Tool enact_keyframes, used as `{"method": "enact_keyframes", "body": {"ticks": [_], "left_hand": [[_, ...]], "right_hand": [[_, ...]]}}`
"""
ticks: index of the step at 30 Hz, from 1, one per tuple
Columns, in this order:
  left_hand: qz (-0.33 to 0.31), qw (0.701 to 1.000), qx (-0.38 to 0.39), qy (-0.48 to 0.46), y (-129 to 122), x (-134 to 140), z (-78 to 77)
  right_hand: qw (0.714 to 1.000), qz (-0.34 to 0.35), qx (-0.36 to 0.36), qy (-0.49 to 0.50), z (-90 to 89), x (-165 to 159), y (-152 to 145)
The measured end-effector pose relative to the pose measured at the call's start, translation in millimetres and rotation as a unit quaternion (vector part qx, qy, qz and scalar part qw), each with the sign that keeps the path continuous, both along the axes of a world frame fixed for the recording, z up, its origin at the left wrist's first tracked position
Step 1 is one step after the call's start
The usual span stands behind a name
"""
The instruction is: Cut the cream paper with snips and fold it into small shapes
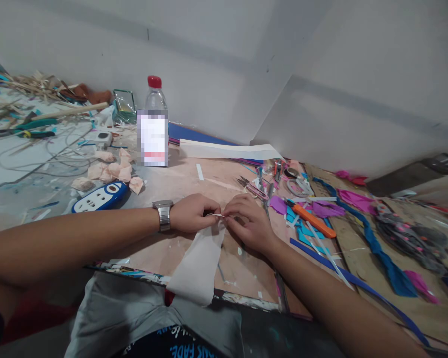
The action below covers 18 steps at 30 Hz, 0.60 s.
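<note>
A strip of white paper-like material (196, 266) runs from between my hands down over the table's front edge. Its upper end is gathered narrow, and my left hand (192, 213), with a metal watch on the wrist, pinches it from the left. From the other side, the fingers of my right hand (249, 221) close on the same gathered end, the fingertips of both hands almost meeting. Whether the material is paper or thin cloth I cannot tell. Beyond my right hand lie small pink-handled scissors (257, 190), their blades pointing away to the left.
A red-capped bottle (156, 99) stands at the back. Crumpled peach pieces (114, 170) lie left beside a blue-and-white power strip (100, 197). An orange utility knife (313, 220) and coloured scraps cover the right. Long white strips (227, 150) rest near the wall.
</note>
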<state>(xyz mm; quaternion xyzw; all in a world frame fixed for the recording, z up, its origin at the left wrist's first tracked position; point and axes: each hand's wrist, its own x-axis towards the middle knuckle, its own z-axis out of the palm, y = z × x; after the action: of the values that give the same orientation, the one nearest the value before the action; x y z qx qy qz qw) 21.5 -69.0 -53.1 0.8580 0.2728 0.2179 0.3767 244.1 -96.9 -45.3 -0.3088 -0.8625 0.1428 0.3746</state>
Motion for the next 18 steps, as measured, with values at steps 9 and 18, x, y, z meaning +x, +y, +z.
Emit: {"method": "enact_keyframes", "body": {"ticks": [9, 18], "left_hand": [[-0.006, 1.0, -0.012, -0.006, 1.3, 0.4, -0.9], [-0.01, 0.999, -0.035, -0.019, 1.6, 0.1, -2.7]], "right_hand": [[1.0, -0.003, -0.004, 0.001, -0.8, -0.4, -0.3], [1.0, 0.006, 0.026, 0.002, -2.1, 0.2, 1.6]]}}
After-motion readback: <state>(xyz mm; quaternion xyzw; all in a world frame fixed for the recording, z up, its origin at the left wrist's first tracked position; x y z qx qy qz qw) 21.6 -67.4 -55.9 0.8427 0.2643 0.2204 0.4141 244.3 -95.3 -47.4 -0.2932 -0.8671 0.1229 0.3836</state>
